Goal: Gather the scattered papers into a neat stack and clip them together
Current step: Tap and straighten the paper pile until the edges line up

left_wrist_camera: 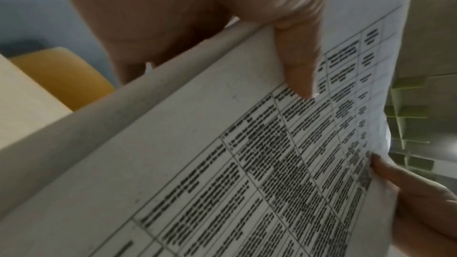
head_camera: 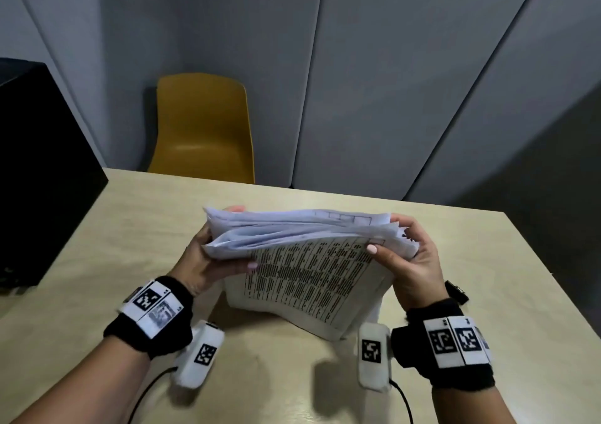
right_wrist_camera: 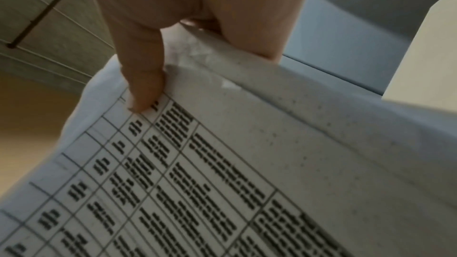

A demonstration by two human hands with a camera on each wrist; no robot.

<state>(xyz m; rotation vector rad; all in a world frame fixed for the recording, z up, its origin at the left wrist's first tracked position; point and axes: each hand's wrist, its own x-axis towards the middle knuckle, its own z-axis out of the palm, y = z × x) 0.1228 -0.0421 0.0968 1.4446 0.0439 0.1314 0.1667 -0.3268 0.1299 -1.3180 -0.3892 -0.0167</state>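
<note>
While the papers (head_camera: 302, 261) stand tilted on their lower edge on the table (head_camera: 455, 244), we see from the head view the left hand (head_camera: 208, 257) and the right hand (head_camera: 406, 261) gripping the bundle's two ends, thumbs on the printed front sheet, fingers curled behind; the top edges fan unevenly (a yellow chair (head_camera: 205, 124) sits beyond); no clip shows.

In the left wrist view, the left thumb (left_wrist_camera: 299, 69) presses on the printed table, the hand wrapped round the stack's edge.

In the right wrist view, the right thumb (right_wrist_camera: 143, 87) pins the grid page, fingers closed behind it.

We judge the squaring step is in hand; next calls for tapping the edges flush, then finding a clip.
</note>
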